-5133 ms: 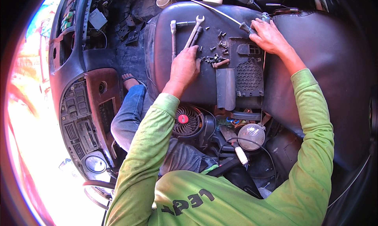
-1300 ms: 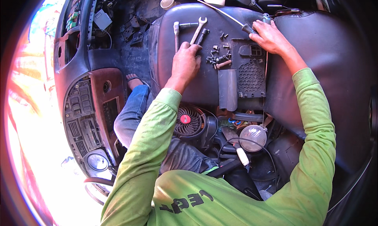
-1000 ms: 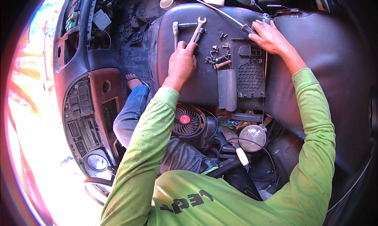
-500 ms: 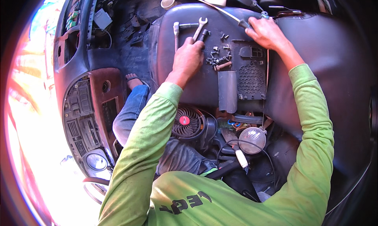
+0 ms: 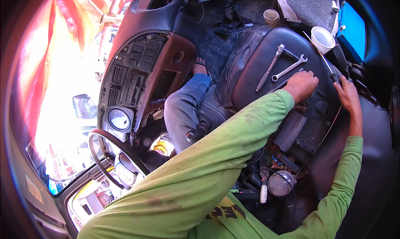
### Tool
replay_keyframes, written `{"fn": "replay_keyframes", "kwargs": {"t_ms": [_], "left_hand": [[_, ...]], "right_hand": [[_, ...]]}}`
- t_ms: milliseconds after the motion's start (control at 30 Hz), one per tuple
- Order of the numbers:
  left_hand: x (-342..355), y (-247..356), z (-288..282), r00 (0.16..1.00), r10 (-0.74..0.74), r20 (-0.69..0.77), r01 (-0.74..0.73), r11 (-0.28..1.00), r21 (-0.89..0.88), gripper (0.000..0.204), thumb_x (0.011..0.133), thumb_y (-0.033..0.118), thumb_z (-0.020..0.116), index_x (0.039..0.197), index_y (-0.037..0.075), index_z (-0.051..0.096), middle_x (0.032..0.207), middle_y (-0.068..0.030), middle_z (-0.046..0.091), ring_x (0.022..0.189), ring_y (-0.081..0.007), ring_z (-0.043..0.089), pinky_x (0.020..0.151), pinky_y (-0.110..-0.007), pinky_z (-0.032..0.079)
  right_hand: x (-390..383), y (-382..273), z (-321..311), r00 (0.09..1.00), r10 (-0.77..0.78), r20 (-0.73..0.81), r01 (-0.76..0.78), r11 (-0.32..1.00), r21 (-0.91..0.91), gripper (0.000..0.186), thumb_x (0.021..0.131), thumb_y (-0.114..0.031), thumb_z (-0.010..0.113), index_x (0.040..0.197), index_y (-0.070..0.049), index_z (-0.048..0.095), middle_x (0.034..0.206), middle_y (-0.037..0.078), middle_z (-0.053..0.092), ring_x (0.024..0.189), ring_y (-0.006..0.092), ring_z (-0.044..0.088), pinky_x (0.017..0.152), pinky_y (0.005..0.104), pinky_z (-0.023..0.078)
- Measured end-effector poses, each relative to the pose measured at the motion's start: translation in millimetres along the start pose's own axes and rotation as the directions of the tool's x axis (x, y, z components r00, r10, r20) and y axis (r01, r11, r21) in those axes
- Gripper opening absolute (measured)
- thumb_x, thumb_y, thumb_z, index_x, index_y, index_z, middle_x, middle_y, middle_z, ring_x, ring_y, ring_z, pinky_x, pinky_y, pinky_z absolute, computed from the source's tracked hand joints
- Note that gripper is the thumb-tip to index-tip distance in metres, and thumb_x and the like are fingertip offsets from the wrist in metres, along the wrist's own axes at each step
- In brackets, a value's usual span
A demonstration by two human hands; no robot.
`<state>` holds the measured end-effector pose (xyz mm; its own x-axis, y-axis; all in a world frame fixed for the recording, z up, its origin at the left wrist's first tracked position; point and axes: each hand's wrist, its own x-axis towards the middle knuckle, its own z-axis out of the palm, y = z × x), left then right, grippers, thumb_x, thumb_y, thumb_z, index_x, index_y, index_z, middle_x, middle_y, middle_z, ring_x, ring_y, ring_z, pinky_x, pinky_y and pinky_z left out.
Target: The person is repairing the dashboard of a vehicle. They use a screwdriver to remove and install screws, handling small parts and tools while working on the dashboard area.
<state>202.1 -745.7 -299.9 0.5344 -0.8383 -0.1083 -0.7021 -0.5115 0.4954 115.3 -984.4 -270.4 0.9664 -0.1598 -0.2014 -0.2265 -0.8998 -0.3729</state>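
My left hand (image 5: 301,88) is over the dark seat cushion (image 5: 254,68), its fingers curled in; what they hold, if anything, is hidden. Beside it lie a combination wrench (image 5: 289,69) and a ratchet handle (image 5: 270,68) with a dark extension. A dark rod-like tool runs partly beneath this hand. At the seat's far right, my right hand (image 5: 349,96) has its fingers closed at the handle of a long pale-shafted screwdriver (image 5: 324,59). Between my hands lies a black grille panel (image 5: 314,128), with a grey curved plastic piece (image 5: 290,130) near it. My left forearm and hand hide most of the loose screws.
A white ribbed cup (image 5: 323,40) and a beige cup (image 5: 271,17) stand beyond the seat, near a blue case (image 5: 352,31). To the left are the opened dashboard (image 5: 137,68) and steering wheel (image 5: 109,141). A round lamp (image 5: 281,183) and cable lie close to me.
The view has swung left, bringing in the steering wheel. My left hand has moved away from the wrench, toward the screws, leaving the wrench flat on the seat. The right hand stays by the screwdriver.
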Motion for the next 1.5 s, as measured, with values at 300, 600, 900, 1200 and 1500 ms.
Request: {"fn": "replay_keyframes", "kwargs": {"t_ms": [300, 600, 900, 1200, 1500], "left_hand": [[-13.1, -8.9, 0.1, 0.991, -0.012, -0.133, -0.019, 0.975, -0.223, 0.02, 0.083, 0.008, 0.07, 0.103, 0.005, 0.073, 0.11, -0.0195, 0.069, 0.106, -0.0402, 0.069, 0.094, -0.049, 0.056], [-85.7, -25.8, -58.6, 0.971, -0.227, -0.071, 0.081, 0.595, -0.799, 0.018, 0.095, 0.009, 0.069, 0.111, 0.0, 0.074, 0.113, -0.0205, 0.076, 0.104, -0.0306, 0.076, 0.092, -0.04, 0.061], [-171.5, -105.6, -142.8, 0.741, -0.643, 0.196, -0.095, -0.388, -0.917, 0.027, 0.109, 0.013, 0.054, 0.13, -0.004, 0.059, 0.128, -0.0252, 0.069, 0.118, -0.0344, 0.071, 0.099, -0.045, 0.063], [-202.2, -119.1, -162.3, 0.686, -0.72, 0.109, -0.173, -0.307, -0.936, 0.033, 0.111, 0.01, 0.046, 0.138, -0.009, 0.052, 0.139, -0.0297, 0.061, 0.129, -0.0403, 0.064, 0.104, -0.047, 0.061], [-215.5, -128.7, -145.6, 0.715, -0.695, 0.07, -0.024, -0.125, -0.992, 0.031, 0.108, 0.009, 0.059, 0.135, -0.005, 0.058, 0.128, -0.0229, 0.069, 0.118, -0.032, 0.071, 0.1, -0.043, 0.062]], "right_hand": [[2.8, 5.8, -1.4, 0.999, 0.031, 0.044, -0.031, 1.0, -0.001, 0.038, 0.103, -0.034, 0.06, 0.111, 0.003, 0.06, 0.095, 0.034, 0.066, 0.097, 0.054, 0.063, 0.082, 0.0582, 0.046], [1.9, 12.1, -4.6, 0.996, 0.038, 0.076, -0.042, 0.998, 0.051, 0.039, 0.102, -0.036, 0.059, 0.109, 0.002, 0.059, 0.095, 0.033, 0.063, 0.097, 0.053, 0.061, 0.082, 0.0561, 0.045], [-3.1, 6.2, -15.3, 0.993, 0.043, 0.106, -0.049, 0.997, 0.058, 0.043, 0.101, -0.037, 0.06, 0.112, 0.005, 0.06, 0.102, 0.031, 0.066, 0.102, 0.0501, 0.063, 0.087, 0.0532, 0.046], [-3.4, -4.1, -29.3, 0.991, 0.073, 0.108, -0.075, 0.997, 0.015, 0.041, 0.099, -0.035, 0.062, 0.108, 0.005, 0.06, 0.1, 0.031, 0.066, 0.1, 0.0493, 0.063, 0.086, 0.0531, 0.046], [-13.4, -19.1, -74.8, 0.987, 0.109, 0.116, -0.098, 0.99, -0.102, 0.039, 0.098, -0.035, 0.066, 0.102, 0.004, 0.061, 0.097, 0.029, 0.067, 0.097, 0.0485, 0.064, 0.082, 0.0529, 0.048]]}}
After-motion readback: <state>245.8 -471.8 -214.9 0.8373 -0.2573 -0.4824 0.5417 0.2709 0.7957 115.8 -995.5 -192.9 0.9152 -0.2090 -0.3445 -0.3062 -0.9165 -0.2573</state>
